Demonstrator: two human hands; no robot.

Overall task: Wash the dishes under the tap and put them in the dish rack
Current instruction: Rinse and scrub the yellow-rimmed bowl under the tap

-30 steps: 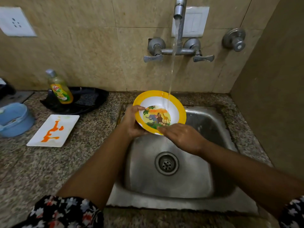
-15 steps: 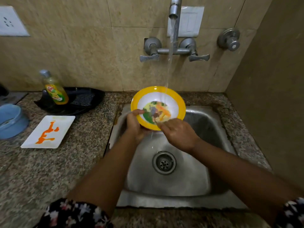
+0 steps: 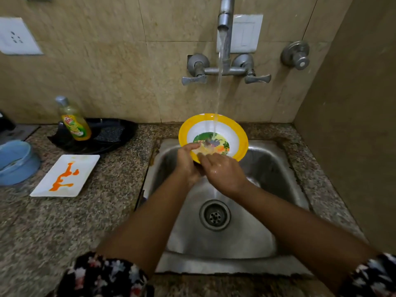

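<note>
Head view: bowl [image 3: 236, 133] now tilted further under tap [image 3: 224, 20] (both hands [image 3: 186, 161] closer).

Bare forearms; short black sleeves [image 3: 102, 275], white and red floral print, both arms.

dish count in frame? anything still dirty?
3. Yellow-rimmed bowl held over the sink under the tap stream; white rectangular plate with orange smears on the counter; blue bowl at left edge, partly cut off. More may sit out of view.
</note>
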